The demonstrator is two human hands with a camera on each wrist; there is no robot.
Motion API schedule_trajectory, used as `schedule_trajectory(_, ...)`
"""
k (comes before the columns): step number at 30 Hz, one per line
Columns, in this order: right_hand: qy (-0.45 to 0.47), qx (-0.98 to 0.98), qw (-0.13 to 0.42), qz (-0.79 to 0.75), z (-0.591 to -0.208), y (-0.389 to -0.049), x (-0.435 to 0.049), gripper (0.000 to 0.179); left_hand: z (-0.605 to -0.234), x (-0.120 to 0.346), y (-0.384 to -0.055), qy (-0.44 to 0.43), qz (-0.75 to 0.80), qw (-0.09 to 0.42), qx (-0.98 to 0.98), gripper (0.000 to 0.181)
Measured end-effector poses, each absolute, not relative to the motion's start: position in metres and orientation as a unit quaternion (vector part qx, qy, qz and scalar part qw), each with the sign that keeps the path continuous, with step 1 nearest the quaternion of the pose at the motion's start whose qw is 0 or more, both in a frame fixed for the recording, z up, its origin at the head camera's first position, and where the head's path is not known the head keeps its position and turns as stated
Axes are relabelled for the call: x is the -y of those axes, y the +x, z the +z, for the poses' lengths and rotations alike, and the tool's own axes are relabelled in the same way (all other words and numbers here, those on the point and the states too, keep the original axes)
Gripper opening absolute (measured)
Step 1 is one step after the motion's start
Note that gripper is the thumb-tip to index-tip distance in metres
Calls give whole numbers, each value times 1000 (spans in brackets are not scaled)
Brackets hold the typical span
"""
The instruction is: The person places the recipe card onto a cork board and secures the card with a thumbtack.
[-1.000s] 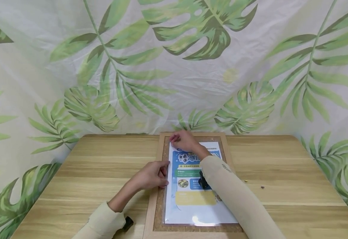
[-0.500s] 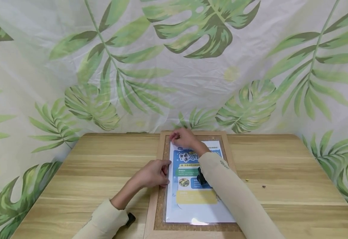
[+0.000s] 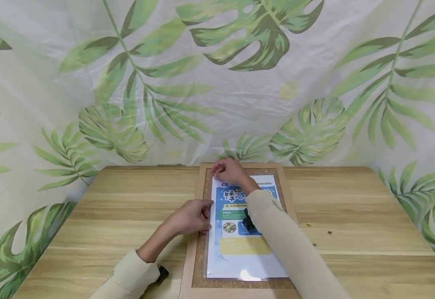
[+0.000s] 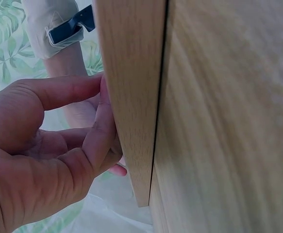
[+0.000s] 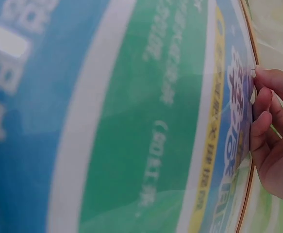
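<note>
A laminated poster (image 3: 251, 265) with blue, green and yellow panels lies on a wood-framed cork board (image 3: 190, 261). My right hand (image 3: 231, 172) is at the poster's upper left corner, pinching a thin pin (image 5: 253, 69) between thumb and finger; its other fingers bend against the sheet. At the poster's left edge, my left hand (image 3: 192, 216) touches the sheet with index finger and thumb spread apart. The left wrist view shows that hand (image 4: 54, 141) beside the board's wooden side. The right forearm covers part of the poster's right side.
The board lies on a wood-grain table (image 3: 127, 207), near its back edge. Several small dark bits, one of them a fleck (image 3: 330, 232), lie to the right of the board. A leaf-patterned cloth (image 3: 239, 104) hangs behind the table. Each cuff carries a black device (image 3: 162, 274).
Both hands keep their places at the poster's edge and corner. The right forearm and its cuff device have shifted slightly left.
</note>
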State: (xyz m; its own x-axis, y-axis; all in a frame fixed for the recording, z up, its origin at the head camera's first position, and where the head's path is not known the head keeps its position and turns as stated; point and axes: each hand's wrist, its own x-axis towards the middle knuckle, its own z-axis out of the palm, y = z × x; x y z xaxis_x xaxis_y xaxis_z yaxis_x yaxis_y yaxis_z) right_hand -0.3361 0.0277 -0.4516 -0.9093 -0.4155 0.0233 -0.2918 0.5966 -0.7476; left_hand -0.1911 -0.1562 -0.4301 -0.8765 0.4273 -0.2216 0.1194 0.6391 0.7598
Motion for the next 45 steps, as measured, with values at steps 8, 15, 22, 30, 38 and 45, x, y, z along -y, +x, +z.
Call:
schedule_trajectory(8,-182,-896,72,-398,-453,-337,-25,20,-433,158,-191,153,397,194,-884,66)
schedule_trajectory(15,-167,-900,74,-396,-450,-339,-21,19,-432,159,-191,151,398,195,-884,73)
schedule_trajectory(22,-151,-906,77,-388,-447,-344,-17,20,-429,159,-194,148,395,193,-886,75)
schedule_trajectory(30,-144,-913,66,-375,-445,-341,-13,18,-425,160,-193,137,396,194,-887,76)
schedule_trajectory(38,-140,-913,72,-377,-446,-337,-14,20,-428,159,-192,129,401,194,-886,76)
schedule_trajectory(45,-178,-891,84,-408,-447,-332,-27,26,-430,156,-192,143,397,193,-886,75)
